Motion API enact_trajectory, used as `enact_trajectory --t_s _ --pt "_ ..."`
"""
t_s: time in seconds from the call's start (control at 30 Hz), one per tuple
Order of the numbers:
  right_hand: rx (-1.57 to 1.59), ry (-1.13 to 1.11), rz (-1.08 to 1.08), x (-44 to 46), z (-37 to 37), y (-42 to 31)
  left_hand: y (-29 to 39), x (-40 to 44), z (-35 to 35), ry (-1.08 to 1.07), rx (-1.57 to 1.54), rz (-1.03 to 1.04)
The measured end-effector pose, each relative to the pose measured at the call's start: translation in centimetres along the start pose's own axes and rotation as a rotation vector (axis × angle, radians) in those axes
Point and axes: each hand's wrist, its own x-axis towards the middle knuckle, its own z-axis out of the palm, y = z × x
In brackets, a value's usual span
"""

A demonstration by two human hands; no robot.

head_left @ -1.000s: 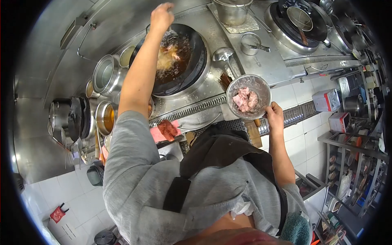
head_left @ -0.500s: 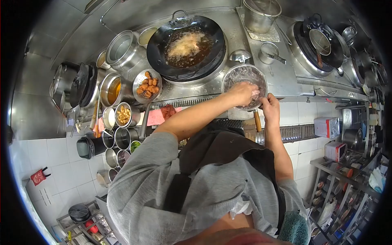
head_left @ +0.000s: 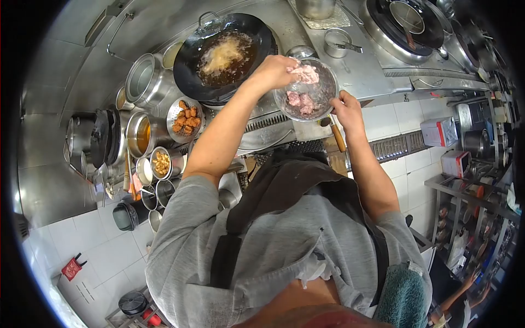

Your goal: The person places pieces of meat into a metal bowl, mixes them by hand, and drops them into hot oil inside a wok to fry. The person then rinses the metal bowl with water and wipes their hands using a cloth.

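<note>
My left hand (head_left: pixel 279 72) is closed around pale pink raw meat (head_left: pixel 307 74), raised over the far left rim of a round metal bowl (head_left: pixel 326 85). More raw meat (head_left: pixel 299 103) lies inside the bowl. The fingers and thumb of my right hand (head_left: pixel 347 106) pinch the bowl's near right rim. Just left of my left hand is a black wok (head_left: pixel 187 76) of dark oil. Pale golden food (head_left: pixel 223 56) bubbles in the oil.
Browned fried pieces (head_left: pixel 187 118) sit in a perforated strainer (head_left: pixel 176 109) left of the wok. Nearby are a pot of orange liquid (head_left: pixel 143 134) and a container of peeled garlic-like pieces (head_left: pixel 162 162). Another person's arms (head_left: pixel 462 292) show at lower right.
My left hand has come up from inside the bowl with meat in its fingers and is closer to the wok. My right hand still holds the rim. The whole view has shifted.
</note>
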Motion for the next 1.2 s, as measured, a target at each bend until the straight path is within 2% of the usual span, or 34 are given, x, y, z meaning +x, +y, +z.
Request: enact_trajectory --t_s 0.07,0.13,0.2,0.3,0.37,0.4,0.43,0.47,0.57,0.67,0.7,0.87,0.93,1.0,1.07,1.13,1.2 --pt "0.035 0.002 0.011 0.1 0.0 0.3 -1.4 -0.1 -0.9 0.051 0.026 0.046" --pt "0.075 -0.004 0.017 0.5 0.1 1.4 -3.1 -0.4 -2.6 0.154 -0.196 0.108" --pt "0.02 0.01 -0.02 1.2 -0.2 3.2 -4.2 -1.2 -5.2 0.146 -0.197 -0.043" --pt "0.09 -0.03 0.045 0.8 -0.7 3.0 -9.8 -1.0 -7.4 0.171 -0.003 -0.153" --pt "0.136 -0.034 0.062 0.2 -1.1 2.7 -12.5 -1.2 -8.3 0.135 0.304 -0.397" --pt "0.189 -0.022 0.071 0.1 -1.4 2.9 -14.3 -1.1 -8.4 0.134 0.301 -0.402" --pt "0.241 -0.008 0.081 -0.1 -1.6 2.9 -16.6 -1.1 -8.0 0.039 0.423 -0.407" --pt "0.237 -0.009 0.082 -0.4 -1.8 2.6 -18.9 -1.0 -7.5 -0.057 0.545 -0.408" --pt "0.203 0.016 0.129 -0.7 -2.3 1.8 -26.1 -1.0 -4.9 -0.177 0.658 -0.451" --pt "0.185 0.016 0.138 -1.0 -2.9 1.9 -28.3 -0.3 -4.5 -0.17 0.576 -0.461" --pt "0.195 0.018 0.14 -1.3 -3.0 1.2 -31.5 0.7 -3.5 -0.095 0.591 -0.37" --pt "0.235 0.032 0.139 -1.7 -3.3 1.7 -26.7 4.0 -4.0 -0.113 0.582 -0.295" --pt "0.17 0.049 0.15 -2.0 -3.7 2.1 -24.9 5.4 -4.2 -0.209 0.585 -0.217" --pt "0.166 0.065 0.121 -2.4 -4.3 2.3 -24.2 8.0 -5.8 -0.064 0.563 -0.222" --pt "0.163 0.08 0.105 -3.4 -4.9 2.2 -16.4 9.1 -9.7 0.097 0.58 -0.227" --pt "0.21 0.12 0.112 -4.4 -5.6 0.6 -9.8 8.8 -13.6 0.42 0.512 0.011" --pt "0.231 0.114 0.131 -5.5 -6.5 -0.3 -0.8 5.9 -17.2 0.656 0.361 0.384"
